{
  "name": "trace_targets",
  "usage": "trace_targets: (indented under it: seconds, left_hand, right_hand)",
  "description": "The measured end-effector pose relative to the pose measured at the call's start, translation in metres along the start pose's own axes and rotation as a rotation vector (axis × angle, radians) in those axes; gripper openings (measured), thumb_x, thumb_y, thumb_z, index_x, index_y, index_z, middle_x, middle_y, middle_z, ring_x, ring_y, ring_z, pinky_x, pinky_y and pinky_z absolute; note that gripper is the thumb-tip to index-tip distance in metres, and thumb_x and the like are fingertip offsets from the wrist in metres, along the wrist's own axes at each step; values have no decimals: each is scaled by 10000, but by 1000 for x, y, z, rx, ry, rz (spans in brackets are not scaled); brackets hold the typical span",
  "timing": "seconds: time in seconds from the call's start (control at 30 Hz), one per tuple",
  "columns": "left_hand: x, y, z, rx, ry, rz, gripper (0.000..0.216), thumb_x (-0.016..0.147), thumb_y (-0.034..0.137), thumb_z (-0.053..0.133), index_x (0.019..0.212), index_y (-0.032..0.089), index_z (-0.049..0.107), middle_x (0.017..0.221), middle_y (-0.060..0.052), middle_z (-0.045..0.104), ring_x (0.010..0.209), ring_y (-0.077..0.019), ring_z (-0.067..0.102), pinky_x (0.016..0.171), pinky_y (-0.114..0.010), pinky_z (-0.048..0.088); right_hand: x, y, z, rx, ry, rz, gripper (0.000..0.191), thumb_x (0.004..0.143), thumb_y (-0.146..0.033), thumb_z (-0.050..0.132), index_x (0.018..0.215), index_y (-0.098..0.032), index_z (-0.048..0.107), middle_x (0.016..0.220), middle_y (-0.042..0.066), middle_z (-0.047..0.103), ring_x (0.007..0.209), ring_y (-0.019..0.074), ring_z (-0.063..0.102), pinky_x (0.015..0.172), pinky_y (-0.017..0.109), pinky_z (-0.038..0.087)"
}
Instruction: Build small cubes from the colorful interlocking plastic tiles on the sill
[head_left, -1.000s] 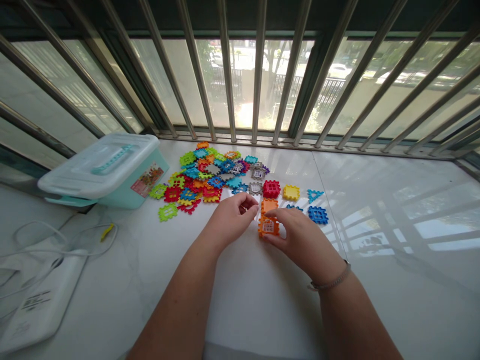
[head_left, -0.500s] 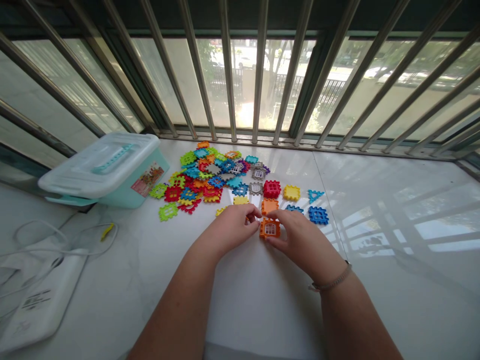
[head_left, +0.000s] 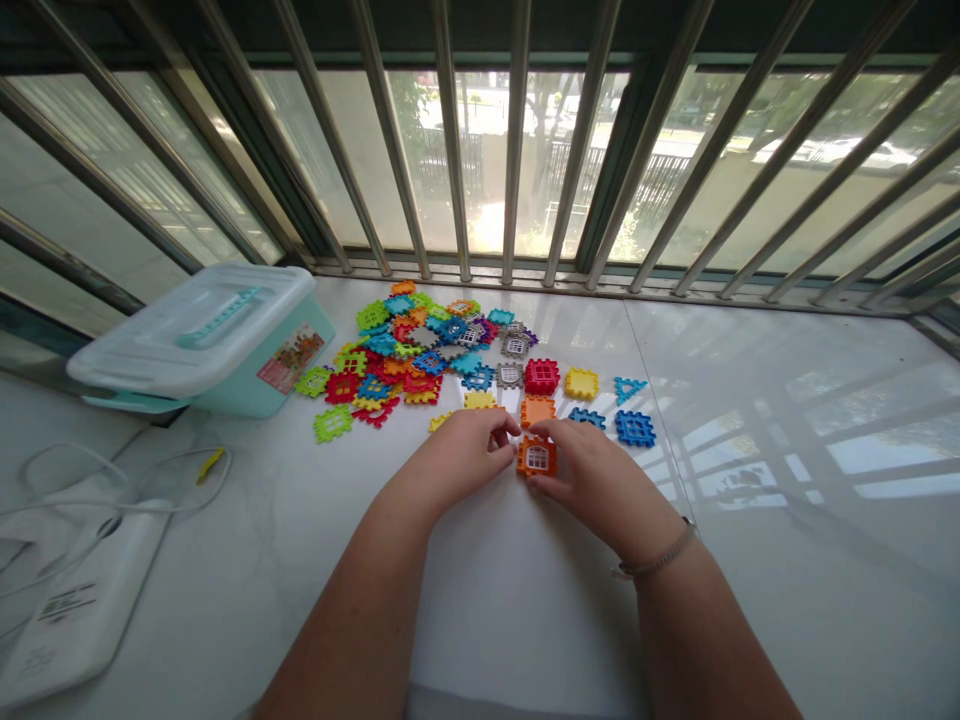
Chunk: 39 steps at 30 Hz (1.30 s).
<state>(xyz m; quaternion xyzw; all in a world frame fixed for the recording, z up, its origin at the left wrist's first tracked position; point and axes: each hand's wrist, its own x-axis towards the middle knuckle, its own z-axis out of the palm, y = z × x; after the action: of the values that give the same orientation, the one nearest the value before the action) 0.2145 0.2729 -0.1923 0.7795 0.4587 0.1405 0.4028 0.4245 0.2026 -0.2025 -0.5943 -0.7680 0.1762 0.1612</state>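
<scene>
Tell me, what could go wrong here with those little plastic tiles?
The orange window tile stands on edge, pinched by the right hand with the left hand close beside it; it might slip and tip over. Loose pieces like the blue tile lie close by, so a hand could knock them across the glossy white surface.

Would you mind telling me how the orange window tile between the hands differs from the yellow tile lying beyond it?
The orange window tile has a white window insert; the yellow tile is plain. The orange window tile stands on edge, held between the fingertips of the left hand and right hand; the yellow tile lies flat on the white surface, untouched. Both are square with toothed edges.
</scene>
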Motion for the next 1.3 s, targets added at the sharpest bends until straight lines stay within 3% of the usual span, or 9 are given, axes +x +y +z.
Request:
trace_targets:
  seconds: [0.27,0.6,0.87,1.0,1.3]
  left_hand:
    - [2,-6,-4,252,220,-43,213,901,278,784,1101,207,762,1167,-80,770,1065,-265,716,913,-360,534]
    - [4,-17,0,415,220,-107,434,891,306,846,1291,180,733,1321,-132,667,1253,-333,674,1096,-427,529]
    - [5,-18,3,446,210,-117,323,896,322,841,1175,188,750,1264,-116,650,1204,-333,683,1064,-427,532]
    - [5,-17,2,432,242,-131,391,846,303,887,1178,196,713,1251,-104,655,1190,-325,674,1045,-412,522]
    - [6,-18,3,379,198,-53,155,932,333,769,930,220,662,1041,-74,715,994,-275,668,829,-364,478]
  right_hand:
    - [-2,-2,-4,20,63,-7,530,836,-221,947,1311,-207,711,1298,137,763,1215,361,717,1016,526,604]
    - [-2,-1,-3,17,133,-43,482,824,-261,966,1249,-225,741,1245,117,784,1164,343,740,992,514,623]
    - [-1,-3,-4,14,142,-58,461,842,-259,954,1241,-204,731,1247,119,782,1171,337,739,990,484,620]
    - [-1,-4,-4,17,147,-62,434,843,-249,950,1216,-212,731,1239,113,782,1160,336,743,974,480,624]
    - [-1,-5,-4,24,150,-69,400,856,-230,928,1199,-214,722,1222,107,780,1134,328,749,949,464,618]
